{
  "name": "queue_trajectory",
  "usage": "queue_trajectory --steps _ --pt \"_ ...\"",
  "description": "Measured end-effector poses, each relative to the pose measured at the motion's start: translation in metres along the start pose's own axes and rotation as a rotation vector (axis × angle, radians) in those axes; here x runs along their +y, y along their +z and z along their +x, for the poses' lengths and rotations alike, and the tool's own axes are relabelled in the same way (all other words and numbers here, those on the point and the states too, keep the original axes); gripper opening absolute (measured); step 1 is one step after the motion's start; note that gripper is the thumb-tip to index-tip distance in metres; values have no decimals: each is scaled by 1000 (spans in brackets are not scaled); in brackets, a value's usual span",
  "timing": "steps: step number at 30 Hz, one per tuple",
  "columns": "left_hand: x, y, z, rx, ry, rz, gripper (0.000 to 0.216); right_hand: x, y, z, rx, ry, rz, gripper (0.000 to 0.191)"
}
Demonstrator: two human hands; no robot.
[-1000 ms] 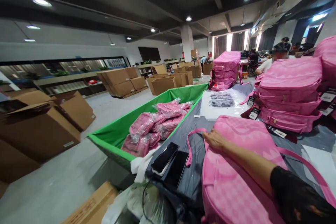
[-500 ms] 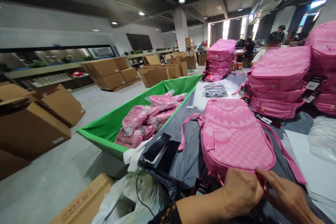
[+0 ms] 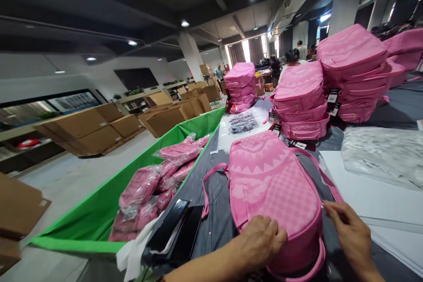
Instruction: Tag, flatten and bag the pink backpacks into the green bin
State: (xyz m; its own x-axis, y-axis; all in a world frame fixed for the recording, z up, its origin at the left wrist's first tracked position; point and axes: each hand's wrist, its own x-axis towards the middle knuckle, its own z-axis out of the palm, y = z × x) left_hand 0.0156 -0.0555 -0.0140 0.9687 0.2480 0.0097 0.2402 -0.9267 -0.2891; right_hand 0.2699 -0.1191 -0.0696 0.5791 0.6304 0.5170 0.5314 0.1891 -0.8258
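A pink backpack with a checked and zigzag pattern lies front side up on the grey-covered table, its straps spread out to both sides. My left hand is closed, its curled fingers pressed on the backpack's near left edge. At the right side edge my right hand pinches a small, shiny zipper pull between thumb and forefinger. The near carry handle of the backpack loops out between my hands. What lies under my left fingers is hidden.
Stacked pink backpacks with black tags stand beyond. A green-sided bin at left holds plastic-wrapped pink bags. Two dark phones lie on the table's left edge. White sheets and clear plastic bags lie right. Cardboard boxes and people are farther back.
My view has swung right. My hands have separated: the right has moved from the backpack's near end up along its right side, while the left rests at the near left edge.
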Motion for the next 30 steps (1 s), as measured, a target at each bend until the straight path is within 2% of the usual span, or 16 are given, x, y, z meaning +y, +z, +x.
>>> queue_trajectory --steps 2,5,7,9,12,14,15,16,18,20,23,25,28,30 --pt "13 11 -10 105 27 51 12 10 12 40 -45 40 15 42" --pt "19 18 -14 215 50 69 16 16 48 102 -218 21 -2 57" --pt "13 13 -9 189 -25 23 19 20 74 132 -294 24 -20 56" --pt "4 4 -2 196 -149 -17 20 27 90 142 -329 35 -50 50" --pt "7 -1 4 409 -214 -79 21 39 78 111 -304 36 -99 43" --pt "22 4 3 513 -182 -171 20 44 53 64 -286 21 -119 38" --pt "33 9 4 509 -183 -222 18 45 40 37 -290 15 -126 34" --pt "43 14 6 466 -202 -274 20 45 29 9 -315 0 -127 29" --pt "59 23 17 301 -277 -375 35 45 16 -37 -383 -73 -142 27" --pt "69 27 35 111 -334 -453 43 44 17 -63 -411 -116 -186 34" --pt "68 21 62 -88 -376 -496 45 47 27 -61 -369 -137 -255 25" --pt "59 13 72 -151 -385 -507 43 50 28 -47 -356 -176 -290 23" --pt "39 0 75 -132 -436 -688 29 53 17 -39 -485 -234 -331 29" --pt "28 -7 78 -81 -479 -887 32 52 12 -50 -625 -225 -305 32"
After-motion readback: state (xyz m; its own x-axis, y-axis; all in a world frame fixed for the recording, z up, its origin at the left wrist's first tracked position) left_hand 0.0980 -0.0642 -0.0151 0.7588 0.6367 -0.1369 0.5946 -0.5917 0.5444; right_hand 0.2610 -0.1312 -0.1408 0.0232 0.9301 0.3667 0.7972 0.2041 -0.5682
